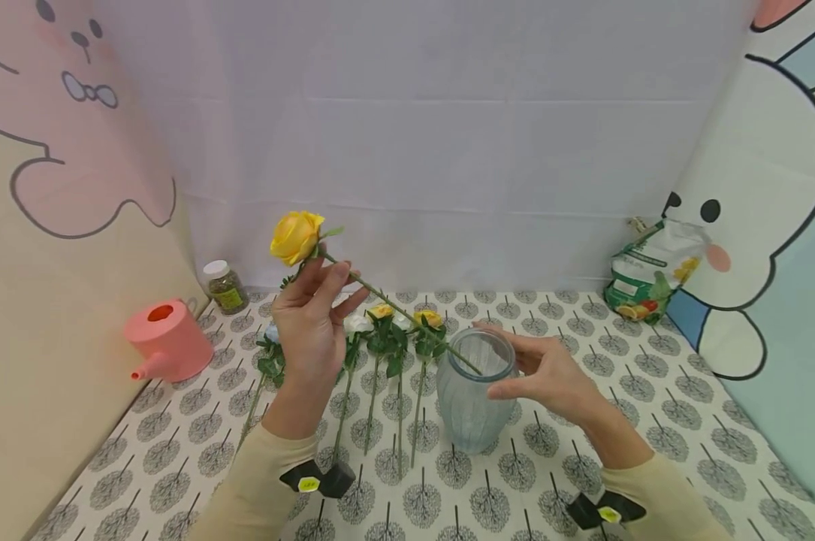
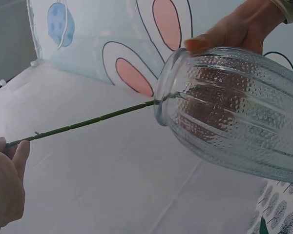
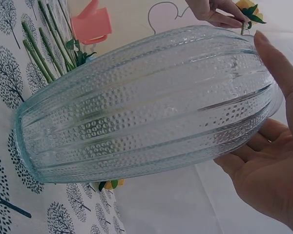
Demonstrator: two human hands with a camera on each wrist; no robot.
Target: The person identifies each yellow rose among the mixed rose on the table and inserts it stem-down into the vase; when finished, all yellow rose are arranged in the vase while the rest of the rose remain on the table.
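My left hand (image 1: 312, 319) pinches a yellow rose (image 1: 295, 237) by its stem just under the bloom. From there the green stem slants down to the right, and its lower end passes inside the mouth of a clear ribbed glass vase (image 1: 475, 417). In the left wrist view the stem (image 2: 88, 122) enters past the thick rim. My right hand (image 1: 552, 376) holds the vase at its upper right side, thumb in front and fingers behind. Dimpled, ribbed glass fills most of the right wrist view, the vase (image 3: 136, 112) standing on the patterned cloth.
Several flowers, including yellow roses (image 1: 427, 318), white ones (image 1: 358, 323) and a blue one (image 1: 272, 333), lie left of the vase. A pink watering can (image 1: 177, 342) and a white-lidded jar (image 1: 227, 289) stand at left. A green-white bag (image 1: 653, 270) leans back right.
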